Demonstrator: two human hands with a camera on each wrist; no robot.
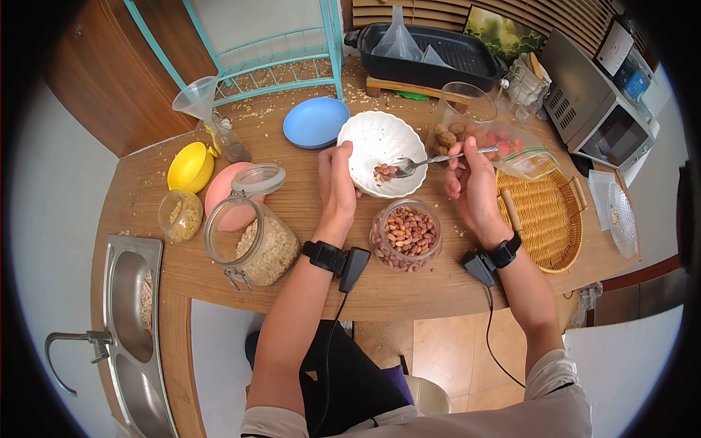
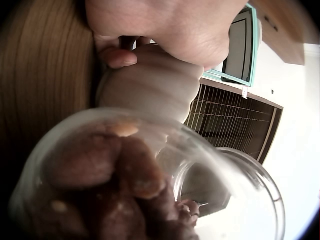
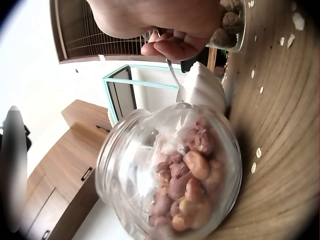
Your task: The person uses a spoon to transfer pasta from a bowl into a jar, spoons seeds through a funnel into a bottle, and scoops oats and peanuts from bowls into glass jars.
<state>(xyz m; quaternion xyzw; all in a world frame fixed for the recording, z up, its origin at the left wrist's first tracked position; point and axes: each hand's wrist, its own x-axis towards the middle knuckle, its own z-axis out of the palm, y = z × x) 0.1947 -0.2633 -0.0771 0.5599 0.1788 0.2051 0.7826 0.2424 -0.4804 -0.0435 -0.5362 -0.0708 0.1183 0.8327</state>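
My left hand (image 1: 337, 186) holds a white scalloped bowl (image 1: 372, 139) by its left side, thumb at the rim. In the left wrist view its fingers (image 2: 120, 57) curl against the outside of the bowl (image 2: 150, 85). With its fingers round the handle, my right hand (image 1: 473, 186) grips a metal spoon (image 1: 437, 159). The spoon's head is inside the bowl, beside a small heap of red-skinned peanuts (image 1: 384, 173). Just in front of the bowl, between both wrists, stands an open glass jar (image 1: 374, 244) filled with more such peanuts (image 3: 185, 185).
Left lie a jar of oats (image 1: 274, 252), a pink plate (image 1: 219, 193), a yellow bowl (image 1: 190, 168) and a small glass jar (image 1: 181, 217). A blue plate (image 1: 315, 123) is behind. To the right are a wicker basket (image 1: 540, 219) and a glass container of walnuts (image 1: 460, 109).
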